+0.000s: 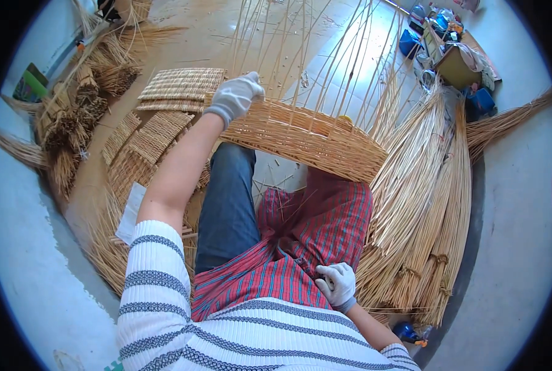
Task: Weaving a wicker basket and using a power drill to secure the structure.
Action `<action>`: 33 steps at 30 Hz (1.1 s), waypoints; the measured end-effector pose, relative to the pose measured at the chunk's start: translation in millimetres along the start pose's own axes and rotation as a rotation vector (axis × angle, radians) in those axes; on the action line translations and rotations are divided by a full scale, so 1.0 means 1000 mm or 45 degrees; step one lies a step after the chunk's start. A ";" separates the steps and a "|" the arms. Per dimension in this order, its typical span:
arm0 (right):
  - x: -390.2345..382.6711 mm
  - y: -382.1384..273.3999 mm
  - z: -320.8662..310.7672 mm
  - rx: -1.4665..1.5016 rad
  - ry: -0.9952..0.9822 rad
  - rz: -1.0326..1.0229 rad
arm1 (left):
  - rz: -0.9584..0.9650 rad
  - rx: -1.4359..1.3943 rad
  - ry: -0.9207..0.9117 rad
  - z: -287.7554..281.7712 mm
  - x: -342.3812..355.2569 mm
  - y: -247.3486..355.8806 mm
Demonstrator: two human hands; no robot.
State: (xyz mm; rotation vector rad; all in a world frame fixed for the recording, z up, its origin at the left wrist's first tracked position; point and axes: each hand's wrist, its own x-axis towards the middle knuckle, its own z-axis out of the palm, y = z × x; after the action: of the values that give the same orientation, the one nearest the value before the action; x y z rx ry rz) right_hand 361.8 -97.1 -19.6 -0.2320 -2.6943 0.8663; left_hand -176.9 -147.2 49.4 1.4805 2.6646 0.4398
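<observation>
A half-woven wicker panel [307, 139] stretches across in front of my knees, with long loose stakes [350, 68] fanning up and away from its far edge. My left hand [236, 98], in a whitish glove, is closed on the panel's left end. In my lap, my right hand [338, 284], gloved too, rests on a red plaid apron [313, 229]. Its fingers are curled, and I cannot make out what, if anything, is in them. The panel's right end lies by my apron-covered right knee.
Finished woven pieces [158, 133] are stacked on the left, before tied wicker bundles [97, 80]. Long pale bundles [412, 198] lie on the right. Beyond them is a pile of bags and boxes [455, 52]. A small blue object [406, 332] sits by my right elbow. Scraps litter the floor.
</observation>
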 end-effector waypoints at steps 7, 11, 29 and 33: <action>0.001 0.002 0.004 -0.028 0.003 -0.008 | -0.054 0.304 0.121 0.006 0.002 0.029; 0.001 0.001 0.004 -0.047 -0.005 -0.009 | -0.013 0.275 0.102 0.008 -0.003 0.024; 0.099 0.005 -0.007 0.590 0.366 0.303 | -0.176 0.062 0.063 0.029 -0.107 0.089; 0.131 0.009 -0.001 0.743 0.357 0.397 | 0.222 -0.653 -0.173 0.039 -0.143 0.154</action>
State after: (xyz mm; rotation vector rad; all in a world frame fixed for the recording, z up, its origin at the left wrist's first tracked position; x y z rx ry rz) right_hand 239.7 -57.9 6.8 -0.5927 -2.0707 1.5327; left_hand 33.9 -181.7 43.3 1.5067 2.1049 0.9137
